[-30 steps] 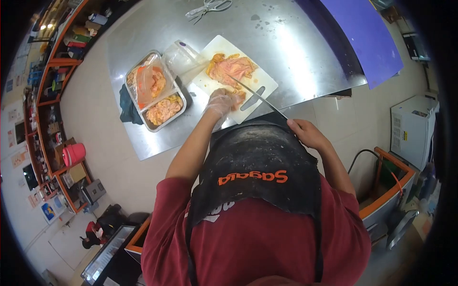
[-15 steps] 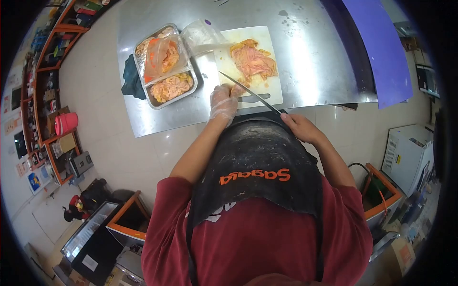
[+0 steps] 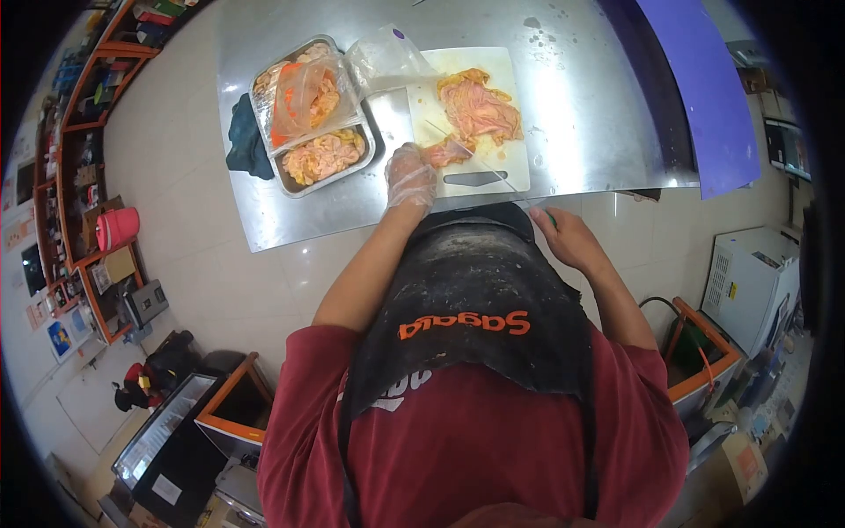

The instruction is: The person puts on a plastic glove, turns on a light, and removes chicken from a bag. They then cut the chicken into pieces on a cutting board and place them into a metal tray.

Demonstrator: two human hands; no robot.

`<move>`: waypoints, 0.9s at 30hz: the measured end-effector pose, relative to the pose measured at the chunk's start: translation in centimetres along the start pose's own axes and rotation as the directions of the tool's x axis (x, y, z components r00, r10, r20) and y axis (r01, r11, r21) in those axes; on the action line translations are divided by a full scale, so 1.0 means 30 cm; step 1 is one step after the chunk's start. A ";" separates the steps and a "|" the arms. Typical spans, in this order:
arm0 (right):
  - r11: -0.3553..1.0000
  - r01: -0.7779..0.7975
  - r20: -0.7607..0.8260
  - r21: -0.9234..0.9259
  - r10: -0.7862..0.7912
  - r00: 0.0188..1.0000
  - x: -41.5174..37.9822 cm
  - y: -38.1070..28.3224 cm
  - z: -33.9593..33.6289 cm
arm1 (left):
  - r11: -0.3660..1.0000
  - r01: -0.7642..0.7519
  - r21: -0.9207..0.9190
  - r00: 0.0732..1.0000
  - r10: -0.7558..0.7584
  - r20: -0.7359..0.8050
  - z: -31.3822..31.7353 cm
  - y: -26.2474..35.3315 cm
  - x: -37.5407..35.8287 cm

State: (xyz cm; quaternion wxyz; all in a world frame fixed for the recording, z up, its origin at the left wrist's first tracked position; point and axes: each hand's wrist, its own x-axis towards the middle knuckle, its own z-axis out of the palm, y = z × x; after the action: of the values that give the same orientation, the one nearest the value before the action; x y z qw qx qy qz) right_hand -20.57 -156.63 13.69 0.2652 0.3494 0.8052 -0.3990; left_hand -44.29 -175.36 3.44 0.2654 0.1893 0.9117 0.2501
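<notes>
1. Clear plastic covered the left hand (image 3: 411,180), fingers closed on one end of a raw meat strip (image 3: 447,152). Slick stuff, so lost grip could've put fingertips near the edge.
2. Knife (image 3: 493,172) slanted over that strip, handle held in the bare right hand (image 3: 568,239). Couldn't tell if the blade touched; a skid on wet meat could've sent it gloveward.
3. Bigger meat piece (image 3: 482,110) lay right by it, nickable by the tip.
4. Cutting board (image 3: 421,112) sat near the bench (image 3: 598,114) edge, so hard pushing might've shifted it.
5. Plastic bag (image 3: 387,60) reached the board's corner, kinda snaggy.
</notes>
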 end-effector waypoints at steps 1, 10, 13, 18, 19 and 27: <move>0.999 0.002 0.016 0.049 -0.002 1.000 -0.009 -0.003 0.003 | 0.996 -0.085 0.014 0.996 0.086 -0.030 -0.005 -0.001 -0.011; 0.972 0.045 0.040 0.230 -0.055 0.998 0.106 -0.167 0.113 | 0.741 -0.621 0.257 0.757 0.651 -0.048 -0.007 -0.032 -0.064; 0.968 0.087 -0.010 0.234 -0.087 0.996 0.150 -0.178 0.158 | 0.743 -0.627 0.234 0.757 0.652 -0.043 -0.014 -0.044 -0.074; 0.980 0.105 -0.051 0.172 -0.097 0.994 0.191 -0.258 0.204 | 0.774 -0.623 0.117 0.775 0.631 -0.047 0.004 -0.079 -0.064; 0.985 0.094 -0.055 0.148 -0.087 0.995 0.205 -0.265 0.213 | 0.750 -0.639 0.171 0.754 0.655 -0.052 0.015 -0.088 -0.058; 0.996 -0.073 -0.065 0.055 0.077 0.995 0.135 -0.161 0.241 | 0.724 -0.676 0.134 0.722 0.688 -0.077 0.016 -0.099 -0.039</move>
State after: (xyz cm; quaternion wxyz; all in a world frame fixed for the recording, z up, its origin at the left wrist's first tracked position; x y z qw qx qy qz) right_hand -25.73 -163.30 9.13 0.2435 0.3996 0.7891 -0.3980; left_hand -43.73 -178.13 1.88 0.0893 0.5085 0.8033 0.2970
